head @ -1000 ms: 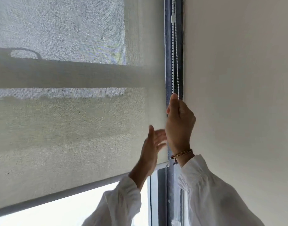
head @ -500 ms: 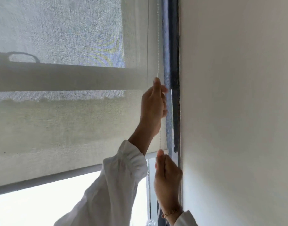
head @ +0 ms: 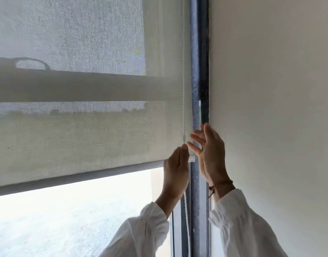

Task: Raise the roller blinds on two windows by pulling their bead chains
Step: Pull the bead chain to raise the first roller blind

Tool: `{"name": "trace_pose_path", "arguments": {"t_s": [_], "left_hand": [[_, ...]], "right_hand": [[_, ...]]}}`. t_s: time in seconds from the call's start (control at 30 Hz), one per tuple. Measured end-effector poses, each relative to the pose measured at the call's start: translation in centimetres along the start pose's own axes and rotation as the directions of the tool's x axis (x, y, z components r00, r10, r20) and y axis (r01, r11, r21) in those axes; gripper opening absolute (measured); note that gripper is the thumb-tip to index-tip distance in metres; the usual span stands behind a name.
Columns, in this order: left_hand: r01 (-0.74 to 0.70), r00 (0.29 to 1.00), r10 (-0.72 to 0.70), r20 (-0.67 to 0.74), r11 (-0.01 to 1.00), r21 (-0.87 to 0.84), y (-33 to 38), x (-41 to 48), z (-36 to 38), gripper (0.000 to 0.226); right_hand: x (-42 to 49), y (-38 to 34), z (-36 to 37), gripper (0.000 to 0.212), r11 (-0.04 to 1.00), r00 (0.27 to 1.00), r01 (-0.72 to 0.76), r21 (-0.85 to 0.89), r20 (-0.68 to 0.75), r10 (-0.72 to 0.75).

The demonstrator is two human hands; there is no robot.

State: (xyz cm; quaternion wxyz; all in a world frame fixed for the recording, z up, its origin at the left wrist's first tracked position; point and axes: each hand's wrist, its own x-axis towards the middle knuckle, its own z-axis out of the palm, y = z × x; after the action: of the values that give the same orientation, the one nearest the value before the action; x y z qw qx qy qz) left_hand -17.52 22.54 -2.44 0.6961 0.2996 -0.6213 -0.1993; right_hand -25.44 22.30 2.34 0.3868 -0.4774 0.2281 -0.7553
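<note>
Here, line by line:

Left hand (head: 176, 171): closed on the chain (head: 183, 101) just under its connector (head: 184, 136), thumb and fingers pinching the beads; judged, the fist sits low at the blind's bottom edge because it is at the end of a downward pull.

Right hand (head: 208, 153): fingers (head: 196, 135) spread and holding nothing, just beside the chain and in front of the frame (head: 195, 71); judged, it is poised higher up to take the next grip, so the pull can go hand over hand.

Chain: runs straight up in front of the blind's right edge, taut above the left hand, and hangs on below the wrist along the frame.

Blind (head: 76, 127): partly raised; its bottom bar (head: 85, 176) crosses the window at about the left hand's height, with bare bright glass (head: 76, 219) below.

Task stage: judged, this blind is well short of fully up; a second window is not in view.

Wall (head: 270, 108): plain, right against the frame, leaving the right hand little room.

Wrist: a bead bracelet (head: 219, 184) above the white sleeve (head: 243, 225).

Writing: none legible; no brand or label on blind, chain or connector.
</note>
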Motion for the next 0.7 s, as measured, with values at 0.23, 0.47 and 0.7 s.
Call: {"name": "trace_pose_path", "arguments": {"t_s": [0.23,0.47,0.7], "left_hand": [[-0.006,0.999,0.002,0.048,0.996,0.084,-2.1,-3.6,1.0,0.035],[0.299,0.931,-0.261,0.253,0.947,-0.121,-2.0,-2.5,-1.3,0.036],[0.143,0.967,-0.085,0.239,0.961,-0.237,5.1,4.4,-2.1,0.034]], "right_hand": [[3.3,-4.9,5.1,0.050,0.966,0.983,0.147,-0.211,-0.073,-0.166],[0.5,-1.5,3.3,0.049,0.741,0.795,0.469,-0.481,-0.135,-0.591],[-4.9,5.7,0.2,0.050,0.730,0.829,0.437,-0.525,-0.079,-0.554]]}}
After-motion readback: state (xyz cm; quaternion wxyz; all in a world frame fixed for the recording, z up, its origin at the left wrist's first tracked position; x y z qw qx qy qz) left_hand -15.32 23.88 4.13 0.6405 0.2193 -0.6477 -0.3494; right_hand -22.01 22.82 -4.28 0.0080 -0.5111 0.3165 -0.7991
